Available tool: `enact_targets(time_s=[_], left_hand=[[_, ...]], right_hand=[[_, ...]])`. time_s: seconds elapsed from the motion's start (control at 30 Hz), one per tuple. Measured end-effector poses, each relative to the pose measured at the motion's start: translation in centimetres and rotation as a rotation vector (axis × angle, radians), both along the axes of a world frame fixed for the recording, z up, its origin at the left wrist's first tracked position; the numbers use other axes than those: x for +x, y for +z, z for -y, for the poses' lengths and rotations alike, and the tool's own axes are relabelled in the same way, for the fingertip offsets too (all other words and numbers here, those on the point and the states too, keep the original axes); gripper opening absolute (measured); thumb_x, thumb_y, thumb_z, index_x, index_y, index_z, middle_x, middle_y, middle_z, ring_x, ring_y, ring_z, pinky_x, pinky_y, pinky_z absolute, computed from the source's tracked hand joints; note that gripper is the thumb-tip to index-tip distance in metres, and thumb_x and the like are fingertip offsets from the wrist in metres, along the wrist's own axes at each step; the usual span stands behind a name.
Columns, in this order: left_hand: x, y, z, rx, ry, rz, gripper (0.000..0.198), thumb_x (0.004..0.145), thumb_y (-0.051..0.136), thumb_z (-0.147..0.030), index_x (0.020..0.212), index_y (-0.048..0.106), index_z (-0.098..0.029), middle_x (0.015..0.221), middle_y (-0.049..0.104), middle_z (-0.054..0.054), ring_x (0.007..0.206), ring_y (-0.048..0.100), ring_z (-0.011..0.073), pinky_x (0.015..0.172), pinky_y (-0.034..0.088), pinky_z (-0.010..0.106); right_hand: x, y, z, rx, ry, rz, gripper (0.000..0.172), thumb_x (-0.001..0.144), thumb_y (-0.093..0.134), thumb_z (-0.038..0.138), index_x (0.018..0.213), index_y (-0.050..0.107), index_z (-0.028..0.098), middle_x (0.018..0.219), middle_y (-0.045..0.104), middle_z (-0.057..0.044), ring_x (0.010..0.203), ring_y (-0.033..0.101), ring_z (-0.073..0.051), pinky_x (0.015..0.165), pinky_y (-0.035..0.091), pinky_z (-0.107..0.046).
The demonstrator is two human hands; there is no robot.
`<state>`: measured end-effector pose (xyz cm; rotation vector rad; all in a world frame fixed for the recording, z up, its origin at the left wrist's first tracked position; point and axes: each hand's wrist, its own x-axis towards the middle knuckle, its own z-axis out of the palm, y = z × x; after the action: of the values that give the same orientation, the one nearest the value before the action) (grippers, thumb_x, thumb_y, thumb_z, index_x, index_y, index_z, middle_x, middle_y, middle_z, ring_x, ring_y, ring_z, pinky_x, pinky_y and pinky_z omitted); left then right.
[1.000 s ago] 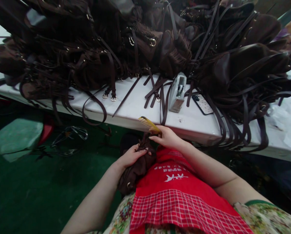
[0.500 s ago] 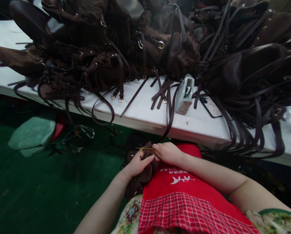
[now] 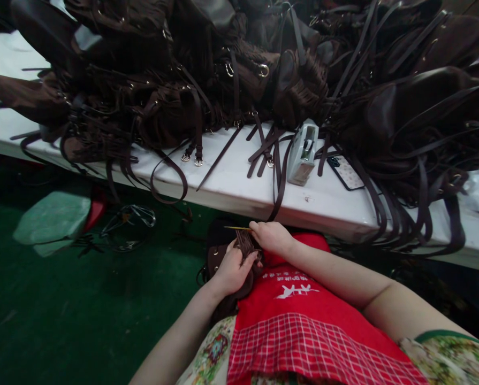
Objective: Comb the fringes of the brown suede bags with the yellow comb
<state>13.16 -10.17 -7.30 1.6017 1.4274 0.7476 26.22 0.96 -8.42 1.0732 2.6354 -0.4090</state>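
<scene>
My left hand is closed around a bunch of dark brown fringe strips, thumb on top. The strips belong to a dark brown bag with metal eyelets, lying on my lap and partly hidden under that hand. Just above, my right hand pinches a thin gold-coloured pointed tool; its tip points left, over the upper ends of the strips. Whether the tool touches the strips I cannot tell.
A white table runs across in front of me, heaped with dark brown bags whose straps hang over its edge. On it stand a grey tape dispenser-like box and a phone. Green plastic covers something red at left.
My right hand has moved up and slightly away from my left, taking the gold-coloured tool with it. More of the fringe now shows above my left hand.
</scene>
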Motion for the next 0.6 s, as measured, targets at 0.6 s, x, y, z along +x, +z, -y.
enact_targets(time_s=[0.6], left_hand=[[-10.8, 4.5, 0.4, 0.215, 0.868, 0.862, 0.042, 0.088, 0.05, -0.043, 0.112, 0.064, -0.012, 0.119, 0.063, 0.014, 0.112, 0.057, 0.0288, 0.098, 0.045, 0.044]], right_hand=[[0.8, 0.1, -1.5, -0.557, -0.238, -0.935, 0.017, 0.076, 0.061, 0.027, 0.088, 0.067, 0.016, 0.089, 0.068, -0.005, 0.081, 0.064, -0.018, 0.077, 0.05, -0.03]])
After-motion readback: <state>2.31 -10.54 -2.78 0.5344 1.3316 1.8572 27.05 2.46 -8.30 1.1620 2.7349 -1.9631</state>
